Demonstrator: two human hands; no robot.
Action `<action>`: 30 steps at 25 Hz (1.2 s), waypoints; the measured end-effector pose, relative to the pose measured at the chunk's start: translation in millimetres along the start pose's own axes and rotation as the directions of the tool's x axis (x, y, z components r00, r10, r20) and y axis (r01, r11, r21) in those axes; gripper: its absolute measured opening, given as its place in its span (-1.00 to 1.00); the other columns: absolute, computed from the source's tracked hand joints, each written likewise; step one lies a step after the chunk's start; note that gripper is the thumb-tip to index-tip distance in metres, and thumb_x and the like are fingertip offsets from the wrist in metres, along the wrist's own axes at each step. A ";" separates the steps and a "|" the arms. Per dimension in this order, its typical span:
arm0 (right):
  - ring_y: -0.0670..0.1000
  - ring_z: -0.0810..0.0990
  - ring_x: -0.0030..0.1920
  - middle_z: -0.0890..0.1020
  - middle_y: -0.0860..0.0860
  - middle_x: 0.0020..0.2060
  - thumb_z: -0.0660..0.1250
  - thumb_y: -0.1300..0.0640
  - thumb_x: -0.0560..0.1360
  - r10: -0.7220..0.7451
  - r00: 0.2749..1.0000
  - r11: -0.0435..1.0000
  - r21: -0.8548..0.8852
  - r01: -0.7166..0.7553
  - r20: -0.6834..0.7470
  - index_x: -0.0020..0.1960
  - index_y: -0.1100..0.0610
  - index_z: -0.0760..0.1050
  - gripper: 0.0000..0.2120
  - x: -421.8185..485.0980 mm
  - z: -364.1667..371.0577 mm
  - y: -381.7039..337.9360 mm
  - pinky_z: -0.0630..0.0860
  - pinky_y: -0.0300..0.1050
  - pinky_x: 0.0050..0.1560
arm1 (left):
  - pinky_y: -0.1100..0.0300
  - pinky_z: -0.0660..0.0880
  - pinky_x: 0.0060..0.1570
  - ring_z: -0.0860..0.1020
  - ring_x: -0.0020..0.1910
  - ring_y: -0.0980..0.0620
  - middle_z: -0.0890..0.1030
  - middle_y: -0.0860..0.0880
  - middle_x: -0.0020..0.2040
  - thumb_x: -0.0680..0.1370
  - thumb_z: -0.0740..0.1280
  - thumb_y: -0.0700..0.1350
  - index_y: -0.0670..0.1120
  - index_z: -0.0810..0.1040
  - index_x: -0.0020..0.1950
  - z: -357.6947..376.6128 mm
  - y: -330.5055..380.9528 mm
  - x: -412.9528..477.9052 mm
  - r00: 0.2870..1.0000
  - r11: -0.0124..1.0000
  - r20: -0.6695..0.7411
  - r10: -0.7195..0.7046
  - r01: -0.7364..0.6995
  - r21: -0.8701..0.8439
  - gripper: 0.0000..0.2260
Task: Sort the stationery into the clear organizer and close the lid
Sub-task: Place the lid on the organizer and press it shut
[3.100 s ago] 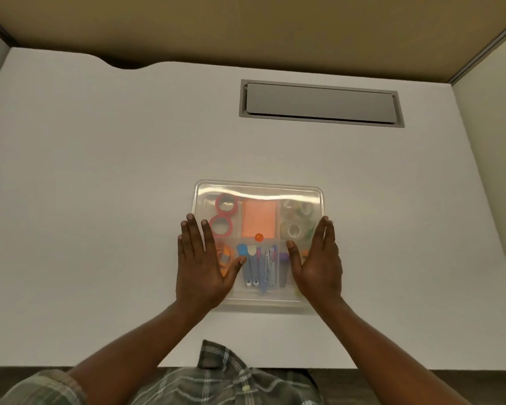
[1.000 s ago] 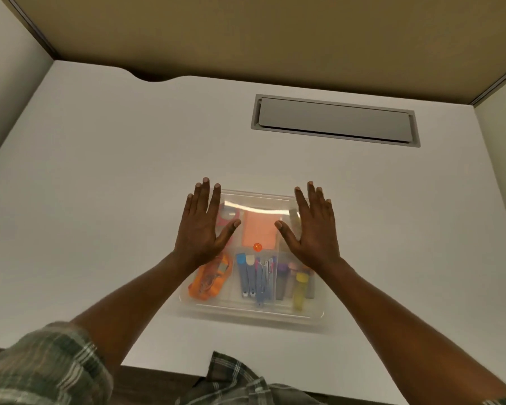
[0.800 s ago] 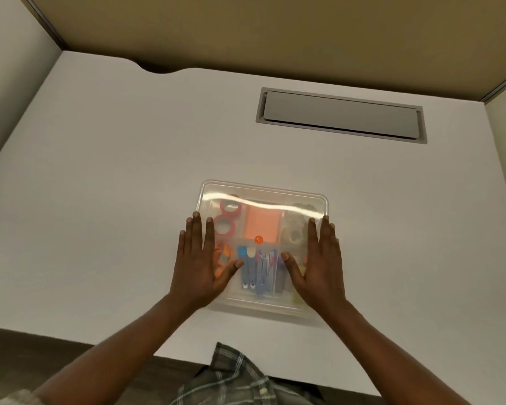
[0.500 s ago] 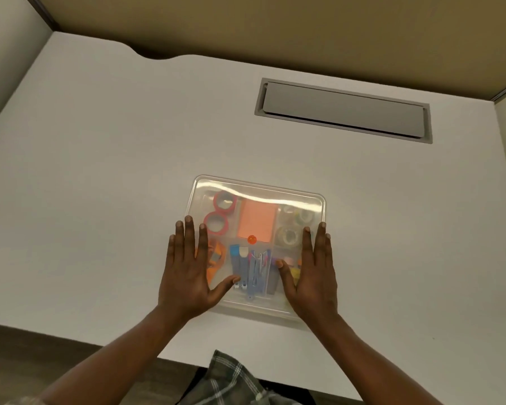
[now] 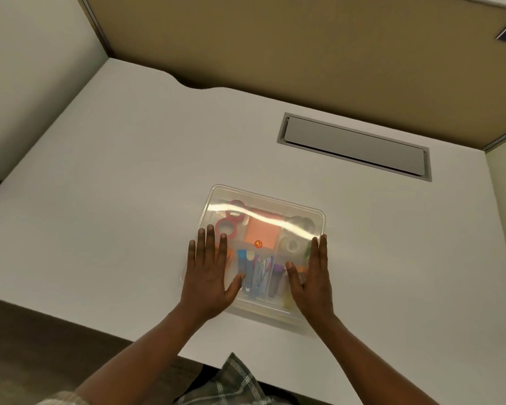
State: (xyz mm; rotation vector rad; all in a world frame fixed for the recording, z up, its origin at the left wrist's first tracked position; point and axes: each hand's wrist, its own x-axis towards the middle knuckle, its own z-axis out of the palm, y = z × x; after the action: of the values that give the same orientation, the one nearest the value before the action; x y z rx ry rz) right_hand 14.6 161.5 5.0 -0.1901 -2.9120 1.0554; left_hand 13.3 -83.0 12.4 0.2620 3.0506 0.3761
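The clear organizer (image 5: 275, 203) lies on the white desk with its clear lid on top. Through the lid I see red tape rolls (image 5: 227, 228), an orange sticky-note pad (image 5: 262, 235), clear tape rolls (image 5: 291, 245), blue pens and clips (image 5: 254, 273) and an orange knob (image 5: 258, 244) at the centre. My left hand (image 5: 209, 276) lies flat, fingers spread, on the lid's near left part. My right hand (image 5: 311, 280) lies flat on the near right part. Both palms hide the stationery beneath them.
A grey rectangular cable hatch (image 5: 354, 146) is set into the white desk (image 5: 114, 200) at the back right. Tan partition walls (image 5: 275, 45) close off the back and sides. The desk's front edge (image 5: 79, 317) runs close below the organizer.
One second ago both hands lay on the far half of the lid; they have slid back to the near half and stay flat there. The view has shifted.
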 end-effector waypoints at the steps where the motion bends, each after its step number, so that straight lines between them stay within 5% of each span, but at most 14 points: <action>1: -0.14 -0.09 0.56 -0.16 -0.06 0.61 0.20 -0.17 0.58 -0.005 1.000 1.000 -0.004 0.005 0.010 0.62 0.08 -0.13 -0.21 2.7 9.5 -12.6 0.40 0.07 0.42 | -0.27 0.01 0.50 -0.15 0.58 -0.24 -0.13 -0.22 0.61 0.54 0.14 0.33 -0.17 -0.03 0.60 0.1 -2.1 -4.3 1.000 1.000 -0.011 -0.018 0.018 -0.015 -0.17; 7: 0.10 0.11 0.58 -0.32 -0.09 0.58 0.24 -0.17 0.57 -0.050 0.987 0.998 0.039 0.044 0.155 0.61 0.00 -0.21 -0.16 24.2 82.9 -107.2 0.40 0.16 0.41 | -0.24 -0.04 0.52 -0.11 0.59 -0.25 -0.07 -0.22 0.61 0.52 0.10 0.39 -0.15 0.02 0.60 -8.9 -79.2 -8.9 0.972 0.973 -0.052 -0.229 0.228 -0.026 -0.15; 14: 0.25 0.51 0.31 -0.45 0.01 0.53 0.17 -0.35 0.52 -0.144 0.938 0.980 -0.089 0.180 0.316 0.61 -0.04 -0.19 -0.14 59.2 161.0 -206.8 0.57 0.11 0.16 | -0.25 0.01 0.51 -0.08 0.59 -0.22 -0.04 -0.20 0.61 0.53 0.10 0.38 -0.13 0.03 0.60 -41.2 -217.4 10.7 0.963 0.967 -0.108 -0.246 0.251 0.035 -0.17; 25: 0.24 0.57 0.26 -0.56 0.09 0.46 0.10 -0.41 0.50 -0.198 0.895 0.929 -0.214 0.301 0.400 0.61 -0.02 -0.24 -0.09 83.4 198.9 -248.1 0.57 0.04 0.19 | -0.24 0.01 0.51 -0.07 0.60 -0.18 -0.02 -0.14 0.62 0.50 0.16 0.38 -0.09 0.05 0.61 -54.8 -293.7 42.0 0.975 0.977 -0.125 -0.187 0.197 0.076 -0.16; 30: 0.24 0.62 0.10 -0.45 0.08 0.53 0.16 -0.40 0.49 -0.252 0.873 0.914 -0.195 0.357 0.417 0.61 -0.04 -0.16 -0.10 89.8 182.1 -233.0 0.61 0.07 0.01 | -0.23 -0.01 0.52 -0.04 0.59 -0.21 -0.02 -0.17 0.62 0.51 0.08 0.39 -0.08 0.00 0.61 -57.7 -295.8 45.6 0.975 0.975 -0.085 -0.205 0.211 0.068 -0.17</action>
State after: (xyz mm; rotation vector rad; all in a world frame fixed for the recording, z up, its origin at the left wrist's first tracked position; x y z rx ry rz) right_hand -112.3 -120.1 13.9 0.5254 -3.2625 0.7118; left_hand -83.6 -371.4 -5.9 -0.0724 3.1308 0.2629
